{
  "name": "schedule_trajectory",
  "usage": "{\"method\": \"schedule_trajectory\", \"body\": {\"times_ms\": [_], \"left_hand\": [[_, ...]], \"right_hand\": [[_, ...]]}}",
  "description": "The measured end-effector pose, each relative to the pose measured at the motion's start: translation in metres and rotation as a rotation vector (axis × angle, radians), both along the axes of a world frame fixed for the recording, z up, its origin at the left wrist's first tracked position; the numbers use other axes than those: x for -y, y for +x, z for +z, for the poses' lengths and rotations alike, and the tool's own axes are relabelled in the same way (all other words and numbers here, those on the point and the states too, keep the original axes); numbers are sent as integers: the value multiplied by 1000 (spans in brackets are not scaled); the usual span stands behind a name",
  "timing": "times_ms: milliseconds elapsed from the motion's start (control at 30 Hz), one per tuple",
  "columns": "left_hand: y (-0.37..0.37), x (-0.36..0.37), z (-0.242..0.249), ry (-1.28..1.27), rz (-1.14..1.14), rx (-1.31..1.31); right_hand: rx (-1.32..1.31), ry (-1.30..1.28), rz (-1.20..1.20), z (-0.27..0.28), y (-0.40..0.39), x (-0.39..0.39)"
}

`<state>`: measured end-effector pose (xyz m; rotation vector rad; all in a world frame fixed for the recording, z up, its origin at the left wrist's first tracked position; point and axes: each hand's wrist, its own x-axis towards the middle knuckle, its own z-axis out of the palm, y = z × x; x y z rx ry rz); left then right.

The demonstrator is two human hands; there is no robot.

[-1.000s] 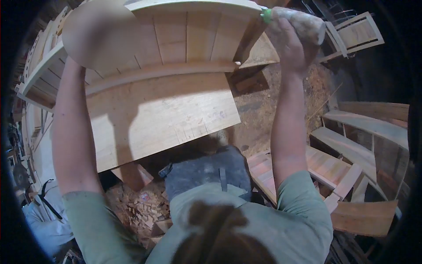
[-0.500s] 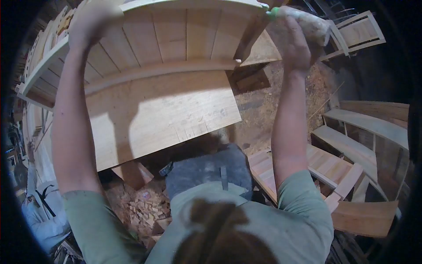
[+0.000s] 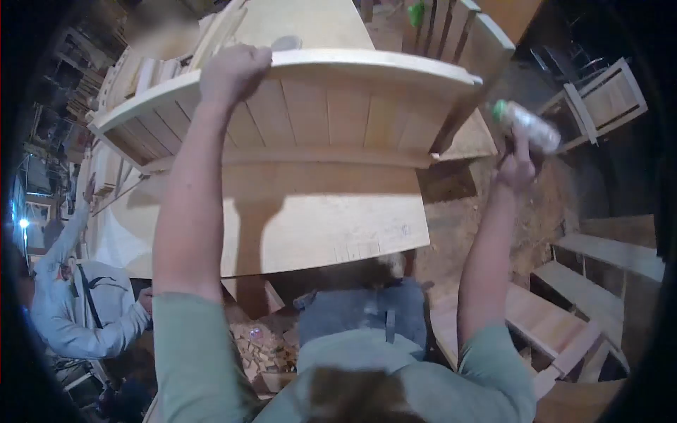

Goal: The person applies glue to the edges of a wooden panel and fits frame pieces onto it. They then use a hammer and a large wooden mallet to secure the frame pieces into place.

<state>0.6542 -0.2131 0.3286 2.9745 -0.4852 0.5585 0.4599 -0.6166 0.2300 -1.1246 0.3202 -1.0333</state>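
Note:
My left hand (image 3: 231, 76) is closed over the curved top rail of a pale wooden slatted panel (image 3: 310, 113). This panel stands on edge on a workbench (image 3: 331, 218), its vertical boards facing me. Out to the right, my right hand (image 3: 518, 166) grips a whitish squeeze bottle (image 3: 534, 127) with a green cap. The bottle lies tilted in the hand, apart from the panel's right end. A wooden end piece (image 3: 462, 106) stands at that end, rising behind the rail.
Slatted wooden pieces (image 3: 543, 324) and a curved frame (image 3: 613, 257) lie at the lower right. A co-worker in a pale long-sleeved top (image 3: 92, 317) is at the left. Wood offcuts (image 3: 264, 352) litter the floor below the bench.
The view has shifted, showing more beyond the panel. My left hand, blurred before, now shows clearly on the rail. My right hand and the bottle have moved away from the panel's right corner.

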Motion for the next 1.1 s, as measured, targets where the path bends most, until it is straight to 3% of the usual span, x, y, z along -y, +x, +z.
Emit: {"method": "schedule_trajectory", "body": {"times_ms": [67, 100, 167, 200, 267, 433, 500, 533, 600, 633, 667, 767, 900, 1100], "left_hand": [[1, -3, -4, 316, -167, 90], [13, -9, -12, 363, -226, 143], [31, -16, -26, 132, -235, 95], [19, -9, -16, 187, -215, 55], [15, -6, -13, 226, -177, 118], [52, -30, -35, 133, -55, 17], [52, -28, -27, 221, -145, 311], [70, -40, -29, 220, -145, 301], [109, -65, -33, 537, -397, 445], [101, -58, -39, 302, -421, 494], [82, -42, -36, 302, -420, 484], [28, 6, -6, 279, -186, 494], [41, 1, -12, 291, -118, 434], [55, 1, -15, 56, 79, 333]], "right_hand": [[33, 117, -30, -33, -9, 0], [-152, -98, -133, -63, -20, 6], [-366, -107, -187, -85, -48, 9], [-370, 104, -132, -89, -49, -5], [-240, -4, -86, -81, -52, -38], [-238, -70, -12, -100, -51, -63], [-213, -117, -15, -104, -52, -56], [-223, -117, -14, -106, -50, -57], [-188, -98, -21, -100, -49, -60], [-197, -98, -19, -95, -49, -64], [-186, -86, -33, -91, -48, -69], [-185, -103, -53, -99, -52, -64], [-178, -118, -72, -104, -48, -58], [-144, -158, -67, -111, -48, -62]]}}
